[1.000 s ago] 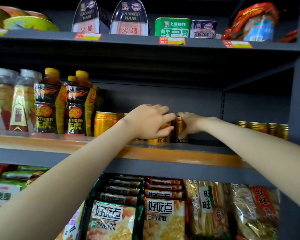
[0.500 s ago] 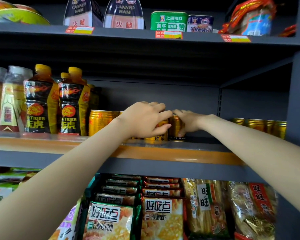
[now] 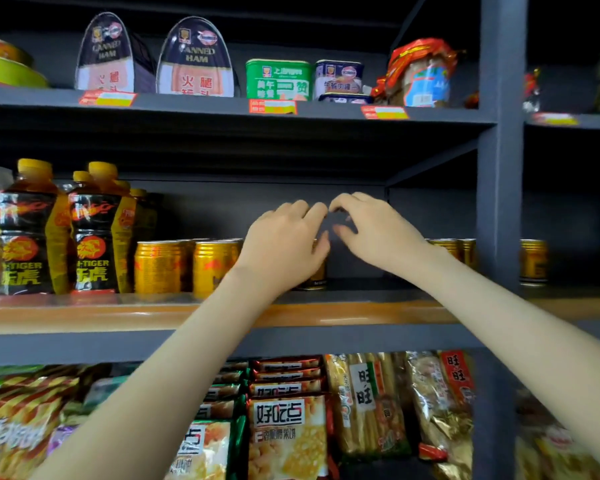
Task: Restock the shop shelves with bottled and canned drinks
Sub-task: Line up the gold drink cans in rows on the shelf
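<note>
Both forearms reach in over the orange front strip of the middle shelf. The left hand and right hand are raised side by side near the shelf's centre, with fingertips almost meeting. Their fingers are loosely curled, and both hands are released, grasping nothing that shows. The left palm stands in front of 1 half-hidden can. Only its right edge and base show, so I cannot tell if the hand touches it. Just left of the hands, a row of gold cans stands upright and packed side by side, with more behind. Further left are 2 front Hi-Tiger bottles with yellow caps, and others ranked behind them. The right wrist covers part of a second cluster of cans against the grey upright post. 1 lone can sits in the next bay beyond the post. On the top shelf are 2 canned ham tins, a green luncheon meat tin, a blue tin, a red-wrapped package and price tags. On the lower shelf, snack packets are partly crossed by the left forearm.
</note>
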